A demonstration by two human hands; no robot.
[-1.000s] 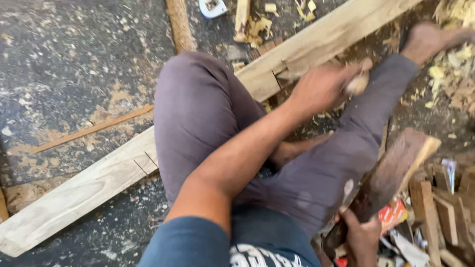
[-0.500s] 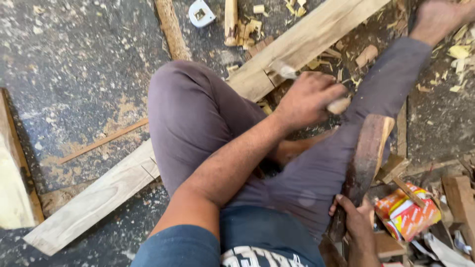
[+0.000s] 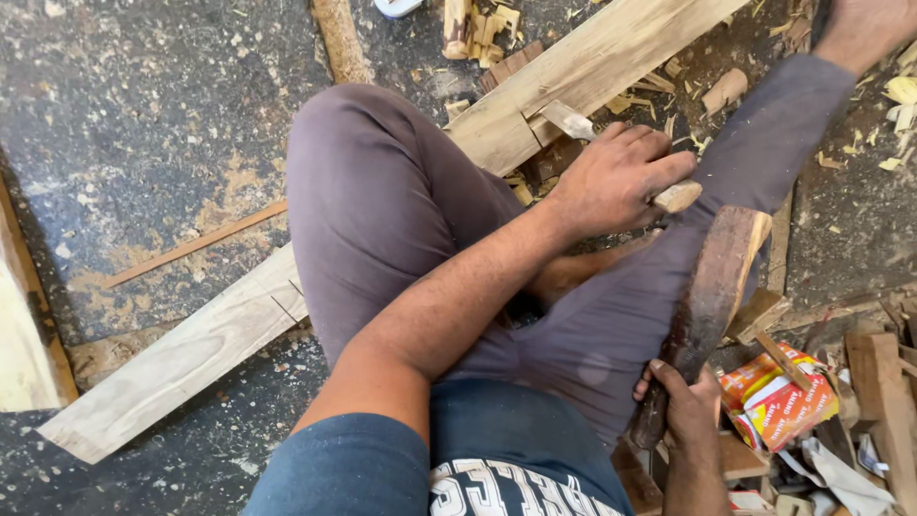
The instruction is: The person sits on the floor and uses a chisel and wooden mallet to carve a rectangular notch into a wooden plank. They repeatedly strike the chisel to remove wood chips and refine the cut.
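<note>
My left hand (image 3: 619,182) is closed around a wooden-handled tool (image 3: 676,197). Its pale blade end (image 3: 569,120) sticks out above the knuckles, over the long plank (image 3: 592,67). My right hand (image 3: 690,413) grips the lower end of a dark, curved piece of wood (image 3: 712,291). That piece stands nearly upright beside my right leg (image 3: 611,325). The tool's handle end is close to the top of the curved piece. I sit on the floor with my left knee (image 3: 373,182) raised over the plank.
The plank runs diagonally from lower left (image 3: 172,368) to the top right. A thin wooden strip (image 3: 196,245) lies on the grey floor. An orange and white carton (image 3: 778,397) and wood offcuts (image 3: 879,401) lie at the right, chips (image 3: 487,24) at the top.
The curved piece has turned from showing its broad face to standing edge-on. My left hand with the tool has shifted slightly down toward it. The view has shifted a little.
</note>
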